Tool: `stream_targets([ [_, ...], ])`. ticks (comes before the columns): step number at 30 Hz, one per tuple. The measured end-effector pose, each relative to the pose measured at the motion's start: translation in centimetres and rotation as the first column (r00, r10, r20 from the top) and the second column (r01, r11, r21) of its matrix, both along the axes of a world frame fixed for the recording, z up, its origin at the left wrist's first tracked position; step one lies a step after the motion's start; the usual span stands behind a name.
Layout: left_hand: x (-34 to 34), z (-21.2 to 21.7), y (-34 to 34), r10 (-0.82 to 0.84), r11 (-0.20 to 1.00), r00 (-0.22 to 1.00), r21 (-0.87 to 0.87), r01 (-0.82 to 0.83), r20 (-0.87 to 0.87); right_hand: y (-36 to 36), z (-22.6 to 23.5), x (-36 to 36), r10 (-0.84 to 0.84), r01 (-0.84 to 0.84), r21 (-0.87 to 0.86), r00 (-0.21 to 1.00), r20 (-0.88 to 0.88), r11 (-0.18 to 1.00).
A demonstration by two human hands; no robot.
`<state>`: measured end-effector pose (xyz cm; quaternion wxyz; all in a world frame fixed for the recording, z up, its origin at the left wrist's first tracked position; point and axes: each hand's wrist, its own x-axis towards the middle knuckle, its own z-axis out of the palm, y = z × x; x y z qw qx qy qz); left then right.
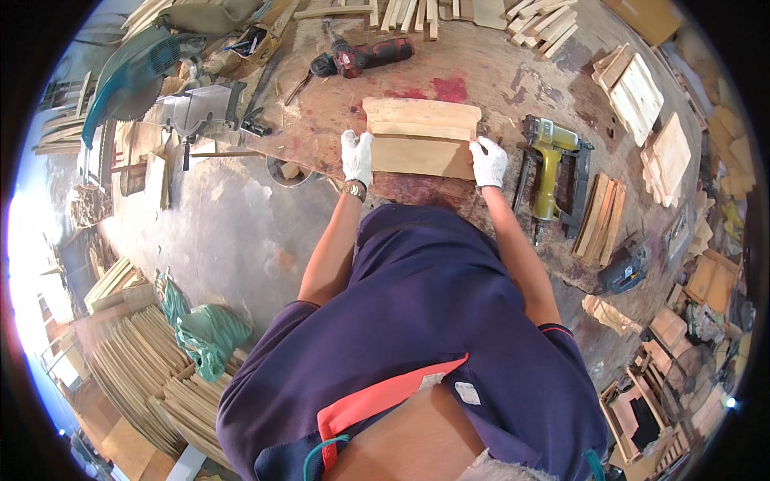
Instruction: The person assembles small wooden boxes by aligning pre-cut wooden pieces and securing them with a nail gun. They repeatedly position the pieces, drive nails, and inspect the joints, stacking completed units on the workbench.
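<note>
On the workbench in front of me lies a pale wooden strip piece [421, 119] with slightly flared ends. Its near edge rests against or over a flat, thin wooden panel [423, 157]; which of the two, I cannot tell. Both my hands wear white gloves. My left hand [357, 155] grips the left end where strip piece and panel meet, its thumb along the edge. At the opposite end my right hand [488, 163] pinches the right corner with thumb and fingers. To the right of that hand lies a yellow-green nail gun [549, 172].
A red and black cordless drill [373, 58] lies beyond the wood. Stacked slats [600, 218] and a dark power tool [626, 264] sit at the right. A teal miter saw [132, 72] stands far left. Bundled strips and a green bag [210, 333] are lower left.
</note>
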<state>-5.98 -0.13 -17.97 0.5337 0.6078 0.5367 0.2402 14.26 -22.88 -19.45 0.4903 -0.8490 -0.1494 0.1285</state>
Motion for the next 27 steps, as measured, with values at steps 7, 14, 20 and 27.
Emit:
stream_targets([
  [7,0.7,1.3,1.4,-0.023,0.98,0.99,-0.193,0.05,0.137,0.0,0.1,0.2,0.02,-0.021,0.004,0.997,0.07,1.0],
  [14,1.9,4.5,0.7,-0.22,0.97,0.933,0.037,0.24,-0.286,0.0,0.8,0.0,0.01,-0.009,-0.006,0.983,0.181,1.0],
  [20,2.0,5.1,0.6,-0.213,0.971,0.921,0.032,0.236,-0.325,-2.1,3.9,1.3,-0.141,0.16,0.144,0.981,-0.131,0.977],
  [27,2.1,6.0,1.1,-0.255,0.954,0.851,0.023,0.298,-0.46,-8.8,7.9,5.1,-0.19,0.481,-0.455,0.815,0.547,0.749],
])
